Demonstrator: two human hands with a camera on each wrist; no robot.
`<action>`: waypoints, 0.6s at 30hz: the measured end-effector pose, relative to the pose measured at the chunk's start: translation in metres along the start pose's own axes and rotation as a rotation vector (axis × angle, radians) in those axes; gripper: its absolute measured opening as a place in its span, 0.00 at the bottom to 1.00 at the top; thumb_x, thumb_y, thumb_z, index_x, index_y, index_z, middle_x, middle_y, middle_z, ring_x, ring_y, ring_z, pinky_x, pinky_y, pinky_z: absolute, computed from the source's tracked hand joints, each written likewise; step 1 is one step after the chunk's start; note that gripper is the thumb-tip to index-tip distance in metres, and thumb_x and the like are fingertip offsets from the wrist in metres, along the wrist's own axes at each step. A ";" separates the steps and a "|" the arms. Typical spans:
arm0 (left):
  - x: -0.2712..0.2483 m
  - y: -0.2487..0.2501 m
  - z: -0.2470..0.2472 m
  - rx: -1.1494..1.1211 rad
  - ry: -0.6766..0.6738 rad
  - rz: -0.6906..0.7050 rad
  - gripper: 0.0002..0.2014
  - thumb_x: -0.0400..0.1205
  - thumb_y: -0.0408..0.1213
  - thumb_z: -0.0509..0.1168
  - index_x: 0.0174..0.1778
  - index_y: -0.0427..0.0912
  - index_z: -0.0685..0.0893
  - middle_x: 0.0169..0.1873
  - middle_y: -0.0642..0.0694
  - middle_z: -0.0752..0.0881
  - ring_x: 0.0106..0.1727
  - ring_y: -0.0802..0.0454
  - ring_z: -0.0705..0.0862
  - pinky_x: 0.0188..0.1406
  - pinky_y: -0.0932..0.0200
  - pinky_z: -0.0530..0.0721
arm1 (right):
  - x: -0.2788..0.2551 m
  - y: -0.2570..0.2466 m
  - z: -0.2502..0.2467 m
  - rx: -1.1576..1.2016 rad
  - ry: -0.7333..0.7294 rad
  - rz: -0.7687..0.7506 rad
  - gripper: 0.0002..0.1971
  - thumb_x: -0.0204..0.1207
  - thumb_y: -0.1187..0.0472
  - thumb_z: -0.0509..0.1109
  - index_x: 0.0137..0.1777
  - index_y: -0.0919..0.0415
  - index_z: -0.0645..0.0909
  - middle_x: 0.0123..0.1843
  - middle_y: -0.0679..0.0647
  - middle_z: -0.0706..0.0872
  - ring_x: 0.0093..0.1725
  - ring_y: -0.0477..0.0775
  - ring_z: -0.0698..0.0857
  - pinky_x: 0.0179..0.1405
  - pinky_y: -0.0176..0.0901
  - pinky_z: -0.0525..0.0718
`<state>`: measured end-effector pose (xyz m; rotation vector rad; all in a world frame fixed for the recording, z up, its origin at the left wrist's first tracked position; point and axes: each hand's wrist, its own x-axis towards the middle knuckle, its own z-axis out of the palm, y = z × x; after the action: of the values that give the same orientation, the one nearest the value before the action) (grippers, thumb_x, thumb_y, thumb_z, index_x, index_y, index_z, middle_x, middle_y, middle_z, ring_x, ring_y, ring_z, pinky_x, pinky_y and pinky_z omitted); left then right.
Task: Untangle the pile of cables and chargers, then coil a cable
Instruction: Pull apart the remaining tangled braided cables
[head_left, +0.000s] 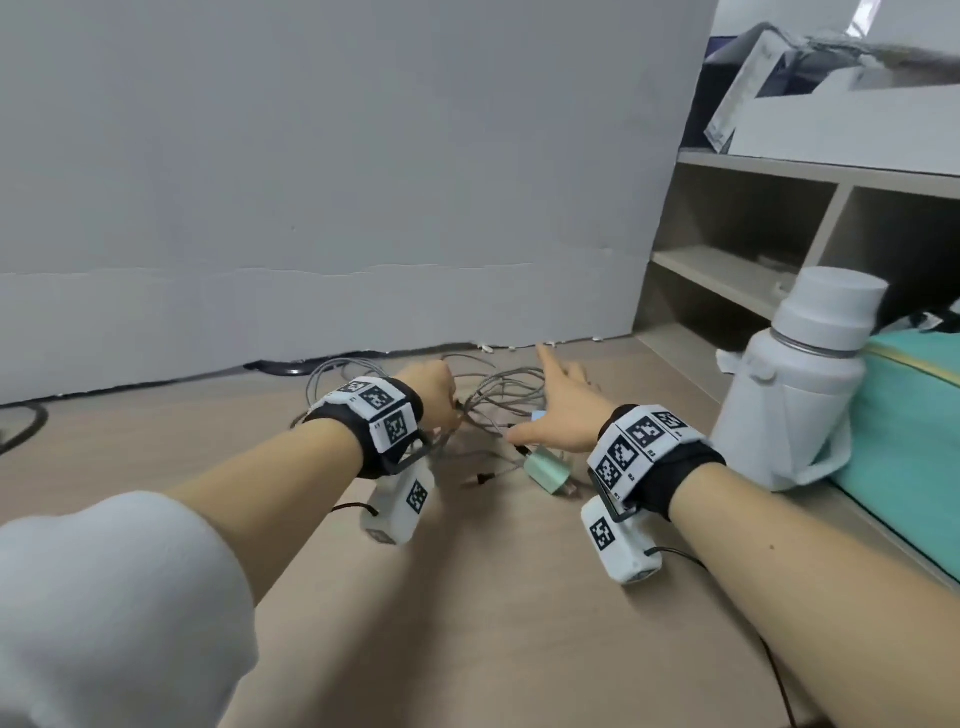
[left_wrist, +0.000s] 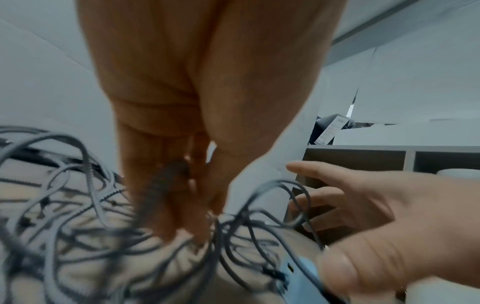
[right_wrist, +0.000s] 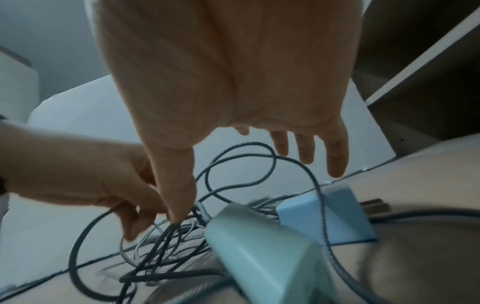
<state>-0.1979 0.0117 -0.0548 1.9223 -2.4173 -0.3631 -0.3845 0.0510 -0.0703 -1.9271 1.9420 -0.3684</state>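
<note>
The cables (head_left: 488, 410) lie in a loose tangle near the desk's (head_left: 493, 597) back edge, by the grey board (head_left: 337, 182). The left hand (head_left: 434, 395) pinches a strand with curled fingers. The right hand (head_left: 558, 410) hovers over the pile, fingers spread wide, holding nothing. A green charger (head_left: 545, 467) and a blue charger (right_wrist: 327, 216) lie beside it, a white bottle (head_left: 800, 384) at the right edge
</note>
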 end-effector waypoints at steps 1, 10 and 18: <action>0.002 -0.005 -0.004 -0.096 -0.018 0.019 0.06 0.83 0.30 0.66 0.50 0.36 0.89 0.36 0.40 0.91 0.32 0.47 0.87 0.43 0.52 0.91 | 0.004 -0.005 0.000 -0.030 -0.026 -0.025 0.63 0.69 0.43 0.81 0.89 0.46 0.34 0.83 0.63 0.58 0.81 0.73 0.61 0.77 0.64 0.68; 0.014 -0.063 -0.077 -0.766 0.419 0.135 0.15 0.85 0.22 0.61 0.40 0.43 0.85 0.35 0.45 0.86 0.23 0.56 0.77 0.22 0.65 0.76 | 0.040 -0.026 -0.002 -0.199 -0.048 -0.150 0.12 0.78 0.53 0.73 0.38 0.57 0.78 0.38 0.57 0.85 0.41 0.59 0.82 0.34 0.41 0.75; 0.021 -0.148 -0.119 -0.776 0.901 -0.113 0.20 0.79 0.17 0.55 0.42 0.46 0.85 0.42 0.45 0.87 0.40 0.44 0.86 0.46 0.50 0.87 | 0.047 -0.018 -0.031 -0.075 0.187 0.057 0.12 0.78 0.61 0.69 0.48 0.73 0.84 0.46 0.66 0.89 0.38 0.63 0.88 0.42 0.57 0.91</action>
<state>-0.0405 -0.0585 0.0289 1.4036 -1.3199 -0.2805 -0.3814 0.0015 -0.0388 -1.9400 2.1521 -0.4819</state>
